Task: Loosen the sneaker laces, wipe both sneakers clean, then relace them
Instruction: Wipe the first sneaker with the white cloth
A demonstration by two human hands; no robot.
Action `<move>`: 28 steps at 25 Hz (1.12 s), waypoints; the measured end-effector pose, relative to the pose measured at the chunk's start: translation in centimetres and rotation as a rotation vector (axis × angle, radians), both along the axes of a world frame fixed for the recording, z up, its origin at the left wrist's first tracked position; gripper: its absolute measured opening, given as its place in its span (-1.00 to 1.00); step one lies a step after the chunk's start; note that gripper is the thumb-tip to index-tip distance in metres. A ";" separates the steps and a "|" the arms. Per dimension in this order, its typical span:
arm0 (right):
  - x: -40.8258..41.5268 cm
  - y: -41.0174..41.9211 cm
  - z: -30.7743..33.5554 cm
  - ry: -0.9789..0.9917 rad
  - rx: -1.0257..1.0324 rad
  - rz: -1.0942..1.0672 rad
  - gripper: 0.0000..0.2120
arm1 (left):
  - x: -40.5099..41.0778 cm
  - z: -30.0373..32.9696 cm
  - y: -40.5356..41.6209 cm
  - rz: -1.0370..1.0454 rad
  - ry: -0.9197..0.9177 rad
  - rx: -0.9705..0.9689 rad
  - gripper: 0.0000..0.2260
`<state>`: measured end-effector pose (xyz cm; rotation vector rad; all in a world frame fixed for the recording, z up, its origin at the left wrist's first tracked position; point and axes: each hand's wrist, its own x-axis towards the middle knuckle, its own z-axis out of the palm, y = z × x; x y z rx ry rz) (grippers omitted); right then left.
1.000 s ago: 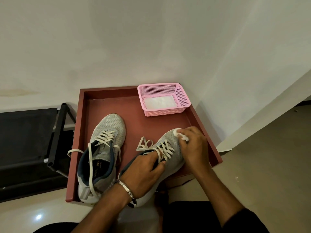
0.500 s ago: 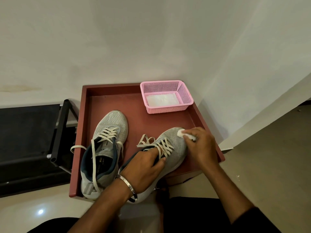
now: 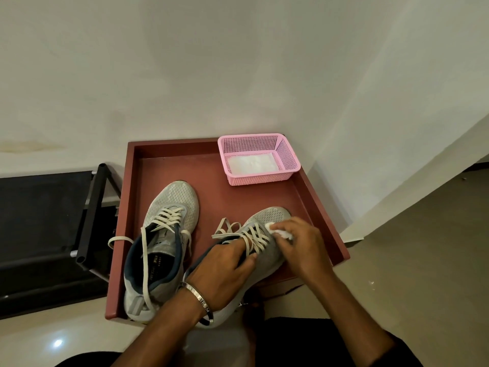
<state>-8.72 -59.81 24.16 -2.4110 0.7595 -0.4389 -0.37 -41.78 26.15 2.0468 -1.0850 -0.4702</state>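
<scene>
Two grey sneakers sit in the red tray (image 3: pixel 321 207), nearer the viewer than the pink basket (image 3: pixel 258 178). The left hand (image 3: pixel 225 271) grips the right sneaker (image 3: pixel 267 250) at its laces; the right hand (image 3: pixel 301 247) pinches a white wipe (image 3: pixel 275 229) against its toe. The left sneaker (image 3: pixel 169 207) lies untouched.

Mesh-cloth sneaker (image 3: pixel 174 205), plastic basket (image 3: pixel 287 152)

2 sneakers (image 3: pixel 169 234) side by side on tray (image 3: pixel 317 202), basket (image 3: pixel 287 152) behind right sneaker (image 3: pixel 272 218)
</scene>
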 end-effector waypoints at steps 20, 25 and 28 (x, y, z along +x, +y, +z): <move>0.6 -0.6 0.5 -0.037 -0.004 -0.163 -0.78 | -0.3 0.0 0.2 -0.018 -0.028 -0.014 -0.83; 1.0 -0.9 0.6 -0.099 -0.022 -0.195 -0.79 | -1.0 -0.5 0.0 -0.016 -0.024 -0.009 -0.74; 1.3 0.0 0.6 -0.053 -0.058 -0.093 -0.78 | -2.1 -0.7 -0.1 -0.043 -0.075 0.024 -0.69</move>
